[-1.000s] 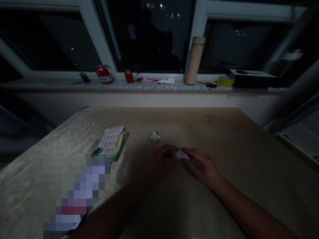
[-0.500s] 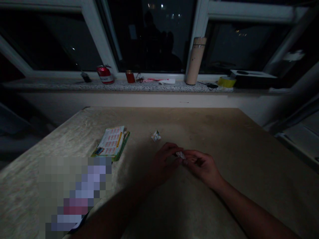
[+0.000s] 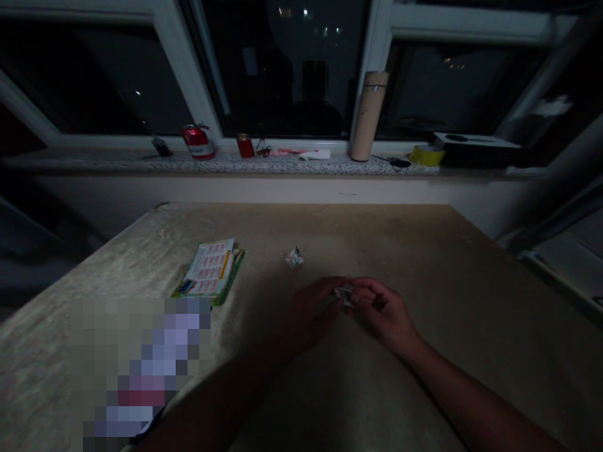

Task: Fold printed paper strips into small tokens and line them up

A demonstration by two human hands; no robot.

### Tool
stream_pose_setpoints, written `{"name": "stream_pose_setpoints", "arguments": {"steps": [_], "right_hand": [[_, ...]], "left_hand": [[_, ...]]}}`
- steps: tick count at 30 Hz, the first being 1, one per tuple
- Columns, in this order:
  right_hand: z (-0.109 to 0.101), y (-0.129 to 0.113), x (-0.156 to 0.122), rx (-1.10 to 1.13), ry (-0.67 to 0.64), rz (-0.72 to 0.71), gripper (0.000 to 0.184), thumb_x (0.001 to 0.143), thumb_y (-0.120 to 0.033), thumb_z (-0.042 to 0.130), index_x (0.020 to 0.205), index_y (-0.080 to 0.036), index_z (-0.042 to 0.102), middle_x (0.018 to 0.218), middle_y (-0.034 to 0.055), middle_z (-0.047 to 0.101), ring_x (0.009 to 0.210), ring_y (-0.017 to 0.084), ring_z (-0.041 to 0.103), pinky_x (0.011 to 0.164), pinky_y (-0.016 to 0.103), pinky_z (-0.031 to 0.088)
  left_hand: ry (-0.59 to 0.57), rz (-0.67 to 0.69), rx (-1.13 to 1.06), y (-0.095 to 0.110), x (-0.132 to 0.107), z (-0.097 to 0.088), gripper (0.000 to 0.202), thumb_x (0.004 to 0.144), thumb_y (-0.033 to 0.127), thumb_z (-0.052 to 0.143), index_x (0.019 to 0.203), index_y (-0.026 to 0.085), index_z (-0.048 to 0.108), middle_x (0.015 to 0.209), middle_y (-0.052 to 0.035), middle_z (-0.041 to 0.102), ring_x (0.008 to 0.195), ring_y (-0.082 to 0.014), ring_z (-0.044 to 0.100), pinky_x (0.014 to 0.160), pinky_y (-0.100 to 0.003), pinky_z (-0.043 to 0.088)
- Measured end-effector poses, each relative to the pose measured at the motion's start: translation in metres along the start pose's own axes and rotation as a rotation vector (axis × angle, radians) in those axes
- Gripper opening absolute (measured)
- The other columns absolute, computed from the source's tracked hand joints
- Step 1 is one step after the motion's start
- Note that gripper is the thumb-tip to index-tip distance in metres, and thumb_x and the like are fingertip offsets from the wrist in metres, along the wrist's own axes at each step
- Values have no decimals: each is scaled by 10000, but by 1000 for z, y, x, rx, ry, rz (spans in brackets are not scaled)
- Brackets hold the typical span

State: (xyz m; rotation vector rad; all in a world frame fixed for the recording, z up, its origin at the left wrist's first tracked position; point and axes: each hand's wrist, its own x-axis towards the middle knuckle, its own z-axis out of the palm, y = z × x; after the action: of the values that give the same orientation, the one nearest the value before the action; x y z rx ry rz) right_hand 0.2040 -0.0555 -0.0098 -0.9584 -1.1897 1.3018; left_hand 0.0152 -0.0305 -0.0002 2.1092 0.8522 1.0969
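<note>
Between my two hands, just above the table, is a small piece of folded paper (image 3: 344, 292), pale with faint printing. My left hand (image 3: 315, 309) pinches its left side between thumb and fingers. From the right, the thumb and bent fingers of my right hand (image 3: 380, 309) grip its other side. Beyond my left hand, a small folded paper shape (image 3: 294, 258) with pointed corners and coloured print lies on the table. Shadow hides the finer folds of the held paper.
A stack of printed cards (image 3: 210, 269) with calendar grids lies left on the table (image 3: 400, 238), beside a blurred-out patch (image 3: 160, 351). On the windowsill stand a red can (image 3: 198, 142), a small red jar (image 3: 245, 145), a tall flask (image 3: 370, 116), yellow tape (image 3: 426, 155) and a dark box (image 3: 478, 150).
My fingers have shifted on the held paper, and its folds look more spread out between them. The paper shape and cards on the table have not moved.
</note>
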Motion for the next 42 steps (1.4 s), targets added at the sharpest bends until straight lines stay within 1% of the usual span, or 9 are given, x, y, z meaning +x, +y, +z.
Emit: {"name": "stream_pose_setpoints", "arguments": {"steps": [5,11,16,20,25,29,32,38,42], "right_hand": [[4,-8,0,-41,-8,-29,281,868,-460,704,911,-218,569,739,9,719,644,152,673,624,269,546],[3,-7,1,-6,-24,1,283,896,-472,666,940,-236,516,695,-10,711,625,162,677,599,261,499],[2,-8,5,25,1,68,346,838,-511,711,920,-239,514,606,-34,674,515,156,629,518,252,465],[-1,-5,8,119,24,118,365,788,-471,767,947,-228,545,573,-55,642,460,120,579,478,216,420],[-4,1,11,243,58,153,343,726,-352,809,942,-221,577,686,-41,678,531,101,587,517,198,421],[-4,-1,11,203,18,170,310,731,-358,784,928,-221,588,684,-31,675,575,136,617,559,233,454],[-5,-5,8,66,-19,125,292,821,-455,711,955,-220,602,686,-2,688,601,171,645,613,286,495],[-12,-17,1,-342,-1,-202,327,843,-415,736,1113,-237,683,820,29,668,756,176,632,716,311,511],[-11,-20,2,-485,-94,-322,262,876,-368,711,1107,-246,723,876,40,624,810,179,606,731,312,506]], "left_hand": [[-37,-28,133,3,-4,4,380,986,320,492,1338,193,556,1269,-108,681,1144,-218,656,1023,-389,510],[-33,78,212,5,-3,9,395,989,271,457,1366,164,509,1298,-147,648,1192,-239,625,1022,-412,519],[-84,163,287,3,-3,9,424,986,216,439,1404,144,454,1359,-176,592,1262,-243,571,1039,-413,513],[-104,281,345,-3,-3,12,475,964,157,430,1438,145,400,1429,-180,531,1354,-241,487,1075,-425,489],[-117,336,383,-7,-2,15,495,962,172,436,1452,139,383,1461,-189,507,1379,-257,465,1092,-457,468],[-167,169,263,-5,1,12,421,1000,257,444,1416,201,471,1405,-125,587,1283,-240,560,1059,-426,482],[-164,-45,82,1,4,5,332,1002,356,472,1276,222,604,1172,-77,720,1034,-220,681,923,-351,529],[-186,-248,-121,9,6,-7,337,993,431,470,1006,188,703,923,-25,746,834,-180,686,761,-264,491],[-208,-261,-174,10,5,-5,326,971,431,505,944,181,711,809,-9,727,758,-161,673,707,-240,468]]}}
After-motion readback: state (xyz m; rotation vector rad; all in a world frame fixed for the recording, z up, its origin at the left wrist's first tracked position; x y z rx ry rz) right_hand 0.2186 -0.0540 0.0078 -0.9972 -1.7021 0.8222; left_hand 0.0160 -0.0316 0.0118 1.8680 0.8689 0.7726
